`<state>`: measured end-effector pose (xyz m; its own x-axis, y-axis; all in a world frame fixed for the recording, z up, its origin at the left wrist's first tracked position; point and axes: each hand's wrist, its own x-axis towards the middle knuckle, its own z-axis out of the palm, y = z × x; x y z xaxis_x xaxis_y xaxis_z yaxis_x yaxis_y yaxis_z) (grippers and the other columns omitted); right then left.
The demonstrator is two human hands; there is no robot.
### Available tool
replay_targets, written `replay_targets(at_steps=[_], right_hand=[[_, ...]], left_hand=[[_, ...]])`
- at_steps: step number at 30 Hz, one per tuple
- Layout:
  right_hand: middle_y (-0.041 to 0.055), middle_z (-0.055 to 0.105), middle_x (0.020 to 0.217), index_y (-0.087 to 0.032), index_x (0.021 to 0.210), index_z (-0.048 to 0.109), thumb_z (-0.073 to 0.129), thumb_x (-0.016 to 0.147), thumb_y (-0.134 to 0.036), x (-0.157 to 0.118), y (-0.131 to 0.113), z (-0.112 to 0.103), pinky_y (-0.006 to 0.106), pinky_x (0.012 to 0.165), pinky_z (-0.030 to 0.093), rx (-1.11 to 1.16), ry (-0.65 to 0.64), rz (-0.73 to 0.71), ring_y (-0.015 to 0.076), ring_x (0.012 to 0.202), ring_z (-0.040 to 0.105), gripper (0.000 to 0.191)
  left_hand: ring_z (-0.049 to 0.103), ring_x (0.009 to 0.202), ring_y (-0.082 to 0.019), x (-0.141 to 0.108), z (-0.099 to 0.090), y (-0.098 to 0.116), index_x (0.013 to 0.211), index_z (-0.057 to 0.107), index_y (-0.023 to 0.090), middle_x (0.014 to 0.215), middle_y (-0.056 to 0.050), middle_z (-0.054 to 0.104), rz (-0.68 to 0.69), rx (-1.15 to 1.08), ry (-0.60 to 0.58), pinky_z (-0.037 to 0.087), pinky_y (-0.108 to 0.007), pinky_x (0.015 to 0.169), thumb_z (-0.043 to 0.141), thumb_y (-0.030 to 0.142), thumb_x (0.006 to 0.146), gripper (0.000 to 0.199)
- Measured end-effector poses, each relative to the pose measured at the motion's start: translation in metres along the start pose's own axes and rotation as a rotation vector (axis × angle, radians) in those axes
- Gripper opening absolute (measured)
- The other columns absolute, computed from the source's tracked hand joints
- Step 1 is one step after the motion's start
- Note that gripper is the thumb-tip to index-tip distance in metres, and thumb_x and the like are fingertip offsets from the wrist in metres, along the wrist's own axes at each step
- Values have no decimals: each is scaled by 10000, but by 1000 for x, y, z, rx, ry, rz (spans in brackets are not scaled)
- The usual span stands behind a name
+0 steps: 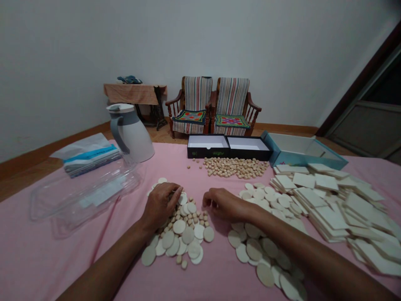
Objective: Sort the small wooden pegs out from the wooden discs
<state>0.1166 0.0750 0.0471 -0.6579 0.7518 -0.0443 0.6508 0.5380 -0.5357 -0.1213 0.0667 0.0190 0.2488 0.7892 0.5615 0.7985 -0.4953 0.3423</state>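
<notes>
My left hand rests over the left side of a mixed pile of round wooden discs and small wooden cubes. Its fingers are bent, with the thumb brought up near the index finger; whatever lies between them is hidden. Across a small gap, at the right of that pile, my right hand is held low over the pink cloth, its fingers curled together. I cannot make out anything inside it. Beneath and beside my right forearm spreads a larger heap of plain wooden discs.
Many small cubes lie before a black two-part box. A blue box stands behind stacked square wooden tiles. At left are clear plastic trays, a tissue pack and a white jug. Pink cloth covers the table.
</notes>
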Motion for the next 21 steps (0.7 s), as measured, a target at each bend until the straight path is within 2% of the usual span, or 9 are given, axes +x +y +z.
replay_targets(at_steps=[4, 7, 12, 14, 16, 18, 19, 21], right_hand=[[63, 649, 914, -159, 921, 687, 523, 725, -52, -4, -4, 17, 213, 659, 373, -30, -27, -10, 135, 763, 555, 277], [63, 637, 914, -155, 888, 675, 535, 709, -61, -2, -2, 21, 211, 648, 367, -42, -21, -26, 135, 766, 549, 246], [66, 649, 868, -145, 866, 675, 535, 745, -73, 7, 17, 4, 228, 649, 367, -126, 10, 93, 143, 749, 557, 198], [88, 647, 910, -133, 906, 668, 538, 762, -66, 10, 26, -10, 242, 668, 372, -192, 123, 177, 159, 786, 566, 205], [118, 626, 1008, -124, 996, 645, 546, 780, -66, 11, 29, -21, 259, 696, 379, -251, 311, 254, 179, 851, 568, 245], [127, 597, 1078, -130, 1048, 619, 560, 792, -75, 9, 26, -25, 268, 724, 386, -248, 424, 249, 180, 878, 564, 269], [117, 599, 1067, -137, 1039, 618, 563, 793, -74, 6, 22, -25, 266, 730, 389, -220, 416, 210, 171, 865, 564, 260], [80, 621, 983, -151, 980, 628, 563, 779, -56, 0, 11, -18, 249, 716, 388, -130, 296, 106, 146, 809, 562, 231]], left_hand=[[636, 789, -198, 0, 0, 1, 842, 659, 176, 817, -56, 707, 0, 2, 3, 455, -306, 718, 447, 382, 955, 316], [634, 779, -198, 1, 0, 0, 835, 658, 174, 805, -54, 704, 7, 9, 5, 452, -307, 713, 446, 385, 957, 323], [635, 780, -200, 0, -1, 0, 838, 662, 179, 803, -51, 707, 6, 6, 4, 449, -311, 716, 444, 383, 956, 321], [634, 780, -199, 0, -2, 0, 835, 660, 180, 803, -51, 707, 4, -2, 3, 449, -313, 721, 442, 381, 956, 321], [635, 787, -199, 0, -2, 0, 839, 658, 179, 810, -51, 707, 4, -7, 1, 451, -314, 726, 443, 381, 956, 317], [635, 790, -199, 0, -2, 0, 841, 656, 179, 814, -52, 707, 2, -6, 2, 453, -314, 730, 444, 381, 956, 315], [634, 788, -199, 0, -1, 0, 840, 655, 179, 812, -52, 706, 2, -4, 2, 454, -315, 730, 444, 381, 957, 315], [633, 783, -198, 0, -1, -1, 838, 655, 179, 805, -51, 705, 2, -2, 1, 456, -316, 732, 444, 383, 957, 317]])
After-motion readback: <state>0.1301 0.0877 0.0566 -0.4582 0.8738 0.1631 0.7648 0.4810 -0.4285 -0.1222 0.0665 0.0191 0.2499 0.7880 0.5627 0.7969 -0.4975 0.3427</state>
